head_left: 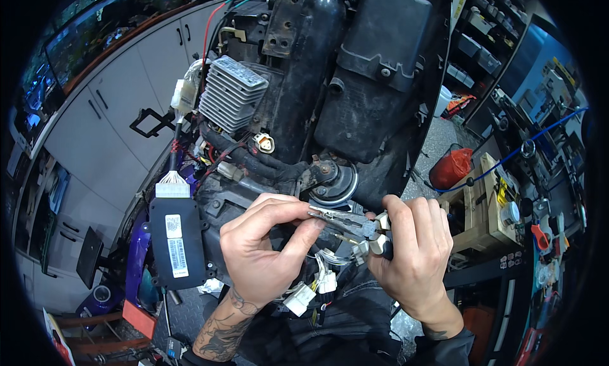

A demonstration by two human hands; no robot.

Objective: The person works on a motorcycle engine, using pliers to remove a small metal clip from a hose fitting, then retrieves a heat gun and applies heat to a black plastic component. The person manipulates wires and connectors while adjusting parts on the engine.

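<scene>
My right hand (415, 245) is wrapped round the pale and dark handles of a pair of needle-nose pliers (350, 221). Their long jaws point left, toward my left hand (263, 252). There, thumb and forefinger pinch together at the tip of the jaws, on something too small to make out. Just below the pliers hangs a bundle of white and yellow wires (333, 258), and on it are a white plug connector (299, 299) and a second white connector (327, 281).
Ahead lies a dirty vehicle frame with a finned metal heat-sink unit (231, 96), a black plastic housing (374, 68) and a round horn (336, 183). A black control box (177, 239) hangs by its wires at left. A wooden bench (485, 220) stands right, beside a red bag (451, 168).
</scene>
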